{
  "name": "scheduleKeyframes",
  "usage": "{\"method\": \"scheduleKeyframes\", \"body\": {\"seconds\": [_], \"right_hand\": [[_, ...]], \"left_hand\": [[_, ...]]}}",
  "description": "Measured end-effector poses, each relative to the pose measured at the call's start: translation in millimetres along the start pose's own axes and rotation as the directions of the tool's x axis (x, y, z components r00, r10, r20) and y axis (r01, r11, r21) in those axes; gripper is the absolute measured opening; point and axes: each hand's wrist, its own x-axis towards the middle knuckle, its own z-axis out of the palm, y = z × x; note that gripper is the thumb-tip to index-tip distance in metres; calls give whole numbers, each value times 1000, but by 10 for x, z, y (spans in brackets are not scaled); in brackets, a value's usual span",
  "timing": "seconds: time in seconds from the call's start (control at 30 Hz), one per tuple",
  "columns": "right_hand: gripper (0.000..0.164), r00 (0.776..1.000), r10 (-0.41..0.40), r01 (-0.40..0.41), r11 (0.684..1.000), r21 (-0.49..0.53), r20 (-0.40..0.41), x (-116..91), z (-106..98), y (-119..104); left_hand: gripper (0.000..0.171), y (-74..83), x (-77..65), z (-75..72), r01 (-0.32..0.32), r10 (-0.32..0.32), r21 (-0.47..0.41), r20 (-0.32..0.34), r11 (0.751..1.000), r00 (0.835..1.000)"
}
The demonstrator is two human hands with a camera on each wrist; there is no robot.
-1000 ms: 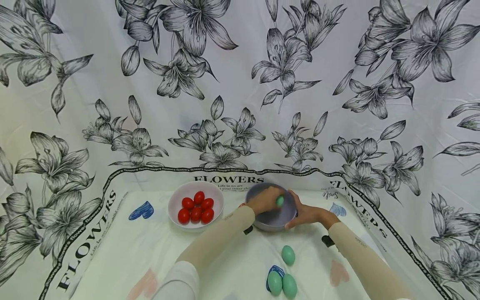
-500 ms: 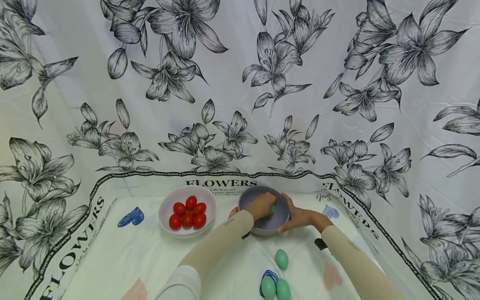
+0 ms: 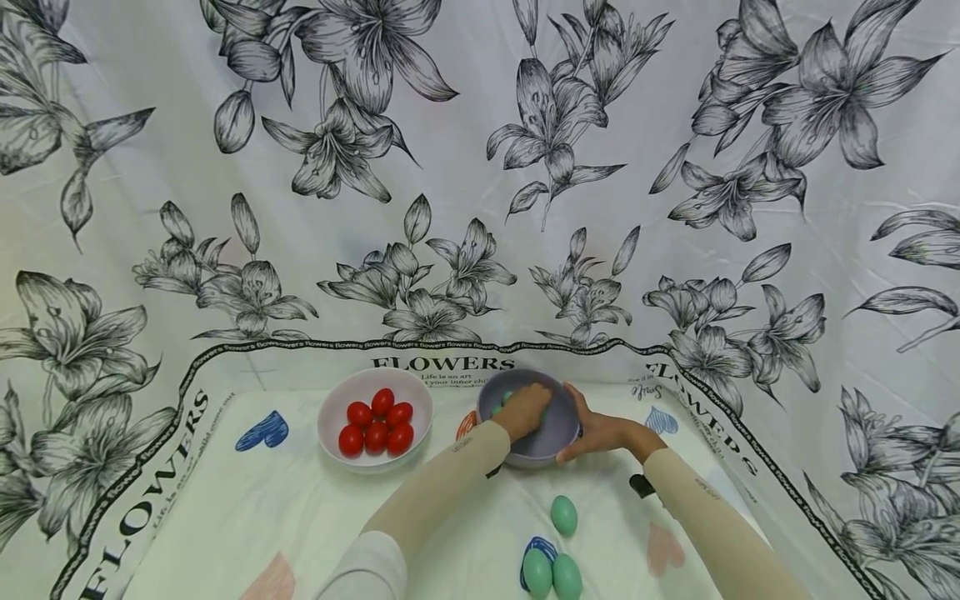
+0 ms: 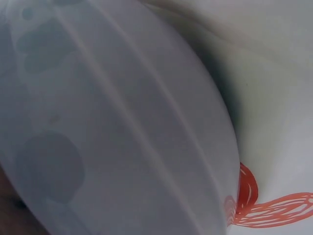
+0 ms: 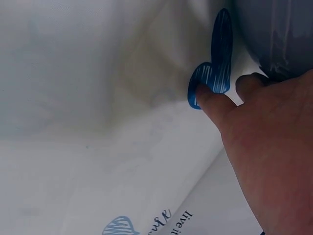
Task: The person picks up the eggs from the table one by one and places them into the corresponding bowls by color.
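Observation:
Down inside the grey-purple bowl (image 3: 562, 412), my left hand (image 3: 523, 412) has its fingers curled over a green egg (image 3: 546, 410), of which only a sliver shows past them. More green eggs (image 3: 498, 410) lie by the bowl's left wall, partly hidden by that hand. My right hand (image 3: 600, 433) is spread against the bowl's right side, thumb in front and fingers toward the back. In the right wrist view, a finger (image 5: 215, 103) reaches out straight beside the bowl (image 5: 274, 34). The left wrist view is filled mostly by the bowl's outer wall (image 4: 146, 147).
A pinkish-white bowl (image 3: 333, 433) with several red oval tomatoes (image 3: 377, 437) stands to the left. On the printed cloth in front lie 3 green eggs (image 3: 564, 515). A flower-patterned curtain (image 3: 450, 167) rises behind.
The camera view has shifted slightly. My left hand has gone lower into the bowl with the egg, now mostly covered, and other green eggs show at its left. My right hand keeps to the rim.

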Motion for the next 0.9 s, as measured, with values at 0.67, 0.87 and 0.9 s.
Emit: {"method": "scheduleKeyframes", "body": {"seconds": [0.67,0.87,0.9], "right_hand": [[151,999,-30,30,1000,-7,20,13,-31,-16],[150,999,-36,36,999,-1,20,-12,-56,-32],[150,999,-31,31,1000,1,26,-17,-55,-32]], "left_hand": [[46,-194,-106,-117,-67,66,-103,-14,992,998],[64,-314,-346,-299,-242,210,-245,-151,939,966],[65,-322,-401,-331,-264,221,-270,-179,926,959]]}}
